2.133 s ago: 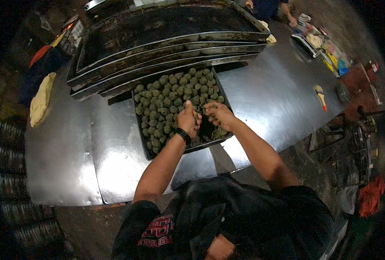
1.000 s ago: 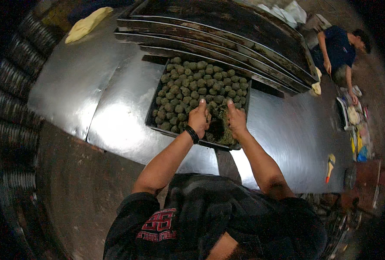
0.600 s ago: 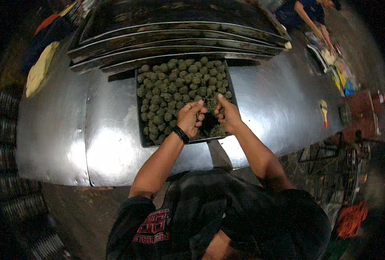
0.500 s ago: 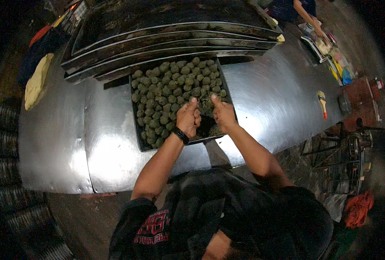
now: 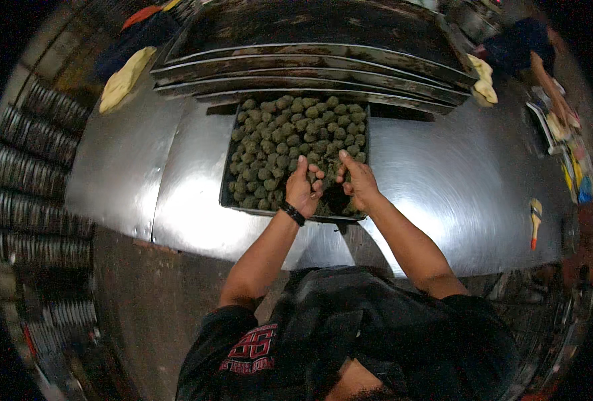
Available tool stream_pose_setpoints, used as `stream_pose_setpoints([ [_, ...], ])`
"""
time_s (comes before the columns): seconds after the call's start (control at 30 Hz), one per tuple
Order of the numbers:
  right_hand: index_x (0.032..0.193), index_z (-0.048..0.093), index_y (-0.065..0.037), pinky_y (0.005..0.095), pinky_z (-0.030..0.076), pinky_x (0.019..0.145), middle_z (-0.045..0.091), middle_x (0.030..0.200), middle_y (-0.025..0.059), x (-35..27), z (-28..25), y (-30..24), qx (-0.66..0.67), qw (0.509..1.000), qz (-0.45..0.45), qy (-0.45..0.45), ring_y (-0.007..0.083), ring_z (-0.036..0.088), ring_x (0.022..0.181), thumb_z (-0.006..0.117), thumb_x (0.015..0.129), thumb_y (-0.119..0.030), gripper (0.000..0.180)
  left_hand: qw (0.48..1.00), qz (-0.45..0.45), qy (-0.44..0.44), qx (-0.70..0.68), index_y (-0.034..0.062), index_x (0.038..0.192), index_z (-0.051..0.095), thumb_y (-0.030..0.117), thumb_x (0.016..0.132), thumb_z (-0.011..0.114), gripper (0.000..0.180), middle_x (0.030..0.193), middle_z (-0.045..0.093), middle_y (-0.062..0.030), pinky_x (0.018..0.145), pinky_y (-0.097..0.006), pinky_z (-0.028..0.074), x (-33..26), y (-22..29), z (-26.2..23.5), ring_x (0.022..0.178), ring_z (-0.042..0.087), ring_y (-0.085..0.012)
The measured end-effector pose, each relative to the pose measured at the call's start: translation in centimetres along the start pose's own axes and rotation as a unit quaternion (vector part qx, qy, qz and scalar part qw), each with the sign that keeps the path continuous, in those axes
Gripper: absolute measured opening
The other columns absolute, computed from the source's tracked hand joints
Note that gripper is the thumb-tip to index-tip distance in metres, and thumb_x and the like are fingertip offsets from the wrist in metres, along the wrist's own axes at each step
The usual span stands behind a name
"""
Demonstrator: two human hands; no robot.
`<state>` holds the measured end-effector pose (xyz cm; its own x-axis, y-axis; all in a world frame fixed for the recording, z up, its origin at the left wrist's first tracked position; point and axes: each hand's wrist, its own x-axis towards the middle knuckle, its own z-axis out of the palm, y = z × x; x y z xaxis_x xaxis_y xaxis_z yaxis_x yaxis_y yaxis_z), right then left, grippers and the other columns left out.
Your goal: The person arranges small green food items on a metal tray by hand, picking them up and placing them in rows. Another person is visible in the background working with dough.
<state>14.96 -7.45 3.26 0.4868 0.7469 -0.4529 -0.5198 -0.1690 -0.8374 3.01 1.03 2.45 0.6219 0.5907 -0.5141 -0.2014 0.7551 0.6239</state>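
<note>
A dark rectangular tray (image 5: 253,211) on the metal table holds many rough, dark green-brown balls (image 5: 269,144), packed close together. Over its near right part, where loose crumbly material (image 5: 333,162) of the same colour shows, both my hands work side by side. My left hand (image 5: 303,189), with a black band at the wrist, has its fingers curled in and its thumb raised. Just right of it, my right hand (image 5: 360,182) curls its fingers toward the left one, thumb also up. Whatever lies inside the fingers is hidden.
Large dark baking trays (image 5: 310,63) are stacked behind the ball tray. Yellowish cloths (image 5: 128,79) lie at the table's far left and far right. A brush (image 5: 535,224) with an orange-tipped handle rests on the right. Another person's arm (image 5: 551,93) reaches in at the far right.
The whole view has shifted, so the table sits further right in it. My hands stay over the same part of the tray, their curled fingers slightly looser.
</note>
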Motion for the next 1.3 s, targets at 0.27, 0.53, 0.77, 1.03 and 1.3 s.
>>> stream_pose_setpoints([
  [0.27,0.086,0.052,-0.011,0.0232,0.035,0.046,0.055,0.079,0.002,1.8,-3.1,0.8,0.025,0.986,0.092,-0.137,0.0122,0.049,0.058,0.053,0.085,-0.044,0.033,0.997,0.058,0.053,-0.011,0.0133,0.069,0.043,0.046,0.09,0.043,0.039,0.067,0.052,-0.0032,0.046,-0.026,0.036,-0.2,-2.5,0.3,0.055,0.047,-0.0127],
  [0.53,0.075,0.058,-0.007,0.0257,0.037,0.052,0.055,0.07,0.0008,2.2,-2.3,-0.8,-0.22,0.971,-0.053,-0.077,0.0104,0.05,0.061,0.051,0.086,-0.044,0.039,0.996,0.063,0.058,0.037,0.0112,0.075,0.048,0.041,0.087,0.051,0.033,0.066,0.054,-0.0025,0.046,-0.025,0.035,-0.2,-0.1,-0.5,0.054,0.046,-0.0108],
  [0.77,0.075,0.061,0.0,0.0324,0.044,0.06,0.059,0.07,0.0089,2.9,-1.6,-0.7,-0.47,0.864,-0.128,-0.132,0.0171,0.055,0.063,0.053,0.085,-0.041,0.043,0.967,0.095,0.016,0.235,0.0092,0.069,0.045,0.049,0.087,0.046,0.044,0.059,0.049,-0.0031,0.044,-0.025,0.033,0.6,2.0,-2.4,0.051,0.045,-0.0119],
  [1.03,0.11,0.058,-0.007,0.0418,0.049,0.076,0.061,0.101,0.0161,3.3,-0.6,-0.1,-0.773,0.545,-0.177,-0.272,0.0305,0.061,0.087,0.061,0.073,-0.008,0.038,0.742,0.289,-0.137,0.589,0.0025,0.102,0.057,0.019,0.08,0.062,0.028,0.09,0.063,-0.0113,0.059,-0.034,0.046,0.5,6.8,-9.1,0.068,0.059,-0.0206],
  [1.3,0.086,0.061,-0.006,0.0443,0.051,0.069,0.061,0.078,0.0176,2.0,0.6,4.3,-0.853,0.422,-0.134,-0.277,0.0335,0.062,0.077,0.049,0.078,-0.015,0.017,0.73,0.391,-0.11,0.549,0.002,0.082,0.057,0.023,0.083,0.058,0.021,0.067,0.054,-0.0144,0.054,-0.038,0.044,0.4,5.8,-10.7,0.058,0.054,-0.0285],
])
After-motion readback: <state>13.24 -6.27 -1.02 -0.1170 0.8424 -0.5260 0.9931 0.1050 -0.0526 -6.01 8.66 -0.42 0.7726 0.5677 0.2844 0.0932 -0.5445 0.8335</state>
